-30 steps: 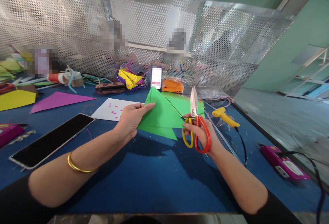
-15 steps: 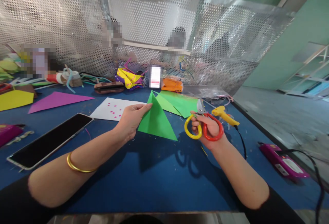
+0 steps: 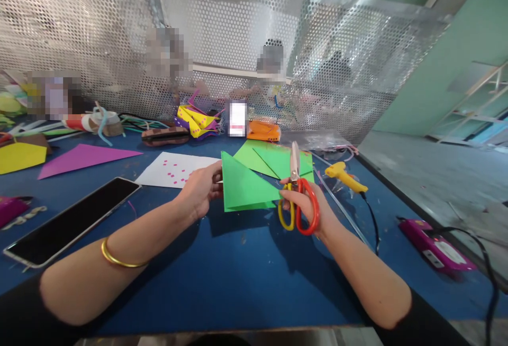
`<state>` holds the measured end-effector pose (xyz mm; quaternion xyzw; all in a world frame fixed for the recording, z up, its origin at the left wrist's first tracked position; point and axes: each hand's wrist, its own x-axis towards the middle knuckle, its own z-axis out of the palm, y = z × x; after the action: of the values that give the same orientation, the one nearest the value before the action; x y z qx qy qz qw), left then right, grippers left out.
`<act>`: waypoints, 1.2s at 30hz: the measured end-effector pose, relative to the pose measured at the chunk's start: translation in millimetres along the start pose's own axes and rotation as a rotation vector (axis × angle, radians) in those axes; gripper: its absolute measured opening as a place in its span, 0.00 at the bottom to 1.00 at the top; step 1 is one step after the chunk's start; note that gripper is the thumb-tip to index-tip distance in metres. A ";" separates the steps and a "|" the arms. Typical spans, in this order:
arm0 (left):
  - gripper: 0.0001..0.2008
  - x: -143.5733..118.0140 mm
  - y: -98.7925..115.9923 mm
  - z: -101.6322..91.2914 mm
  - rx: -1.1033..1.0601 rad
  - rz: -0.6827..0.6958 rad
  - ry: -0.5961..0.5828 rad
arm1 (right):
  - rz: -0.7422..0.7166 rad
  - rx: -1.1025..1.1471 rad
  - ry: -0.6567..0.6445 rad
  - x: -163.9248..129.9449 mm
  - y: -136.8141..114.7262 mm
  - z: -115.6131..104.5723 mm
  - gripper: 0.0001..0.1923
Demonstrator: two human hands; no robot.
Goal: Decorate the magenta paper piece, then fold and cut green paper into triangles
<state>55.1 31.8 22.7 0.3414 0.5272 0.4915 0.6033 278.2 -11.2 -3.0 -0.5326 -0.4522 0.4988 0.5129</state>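
Note:
A folded sheet of green paper (image 3: 248, 184) is held up above the blue table, its layers slightly parted along the lower edge. My left hand (image 3: 200, 190) is closed on its left side, with the fingertips partly hidden behind the sheet. At the paper's right corner, the thumb and fingers of my right hand (image 3: 304, 203) touch the tip. That same hand also carries scissors (image 3: 310, 214) with one red and one yellow handle loop. Their blades point up and away from me, and look closed.
Behind the held sheet lie more green sheets (image 3: 260, 158) and a white sheet with pink dots (image 3: 169, 169). A phone (image 3: 75, 219) is at left. To the right are a yellow glue gun (image 3: 345, 176) and a purple corded device (image 3: 436, 245). Perforated clear sheeting (image 3: 238, 28) hangs beyond.
The green paper has turned, so a broad face shows and its point reaches right. My right hand has moved left to its corner, and the scissors have swung more upright.

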 end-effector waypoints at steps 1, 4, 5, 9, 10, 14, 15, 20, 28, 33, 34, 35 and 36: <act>0.07 -0.3 -0.6 0.3 0.000 -0.005 -0.003 | 0.001 -0.028 -0.017 -1.7 -0.5 1.5 0.21; 0.02 -0.3 -3.3 1.1 0.011 -0.035 -0.012 | 0.004 -0.096 -0.067 -4.4 -0.3 4.3 0.20; 0.03 0.2 -4.2 1.2 0.015 -0.047 -0.011 | 0.001 -0.113 -0.078 -4.6 0.2 4.7 0.20; 0.05 5.1 -5.7 -0.4 0.008 -0.052 0.007 | -0.035 -0.166 -0.068 -1.6 0.9 2.7 0.21; 0.05 6.4 -5.4 -1.0 0.003 -0.048 0.008 | -0.047 -0.186 -0.055 0.0 0.7 1.3 0.21; 0.05 8.7 -3.0 -3.1 -0.009 -0.033 -0.008 | -0.111 -0.352 0.024 8.3 0.4 -9.5 0.22; 0.05 8.4 -2.3 -3.3 -0.009 -0.028 -0.011 | -0.127 -0.422 0.047 10.3 0.5 -13.0 0.23; 0.04 4.5 2.5 -2.5 0.005 0.003 0.002 | -0.177 -0.916 0.122 14.1 -2.3 -24.3 0.19; 0.03 3.5 3.7 -4.2 0.040 0.035 0.019 | -0.244 -1.437 -0.028 1.8 -6.2 -9.4 0.17; 0.03 4.6 0.3 -4.1 0.036 0.022 0.011 | -0.291 -1.598 -0.105 -6.7 -9.5 -8.3 0.15; 0.03 4.7 -0.6 -3.8 0.034 0.018 0.008 | -0.300 -1.620 -0.117 -7.4 -10.3 -9.2 0.15; 0.02 4.8 -1.5 -3.6 0.032 0.014 0.005 | -0.306 -1.643 -0.124 -7.2 -11.3 -10.4 0.15; 0.02 5.0 -2.5 -3.5 0.031 0.010 0.002 | -0.310 -1.665 -0.121 -5.9 -12.5 -12.0 0.14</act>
<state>52.1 35.5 18.2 0.3528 0.5339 0.4865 0.5949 290.0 -17.4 9.6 -0.6408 -0.7663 -0.0452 -0.0089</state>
